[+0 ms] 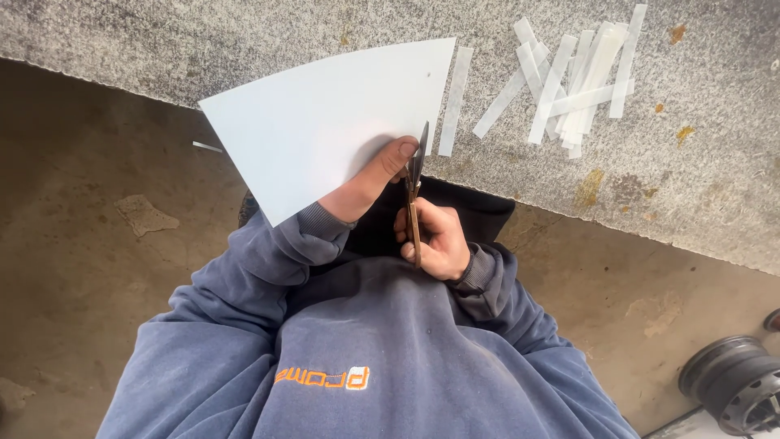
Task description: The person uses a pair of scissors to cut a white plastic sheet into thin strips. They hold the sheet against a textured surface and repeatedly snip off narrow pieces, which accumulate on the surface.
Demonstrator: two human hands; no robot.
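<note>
Head view: hands scissor white sheet.

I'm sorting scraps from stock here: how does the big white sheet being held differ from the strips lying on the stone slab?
The white sheet is broad and wedge-shaped; the strips are narrow and long. The sheet is a single piece held by the left hand, with the scissors in the right hand at its edge; the strips are many, lying loose and overlapping in a pile on the slab, untouched. Both look like the same pale white paper.
</note>
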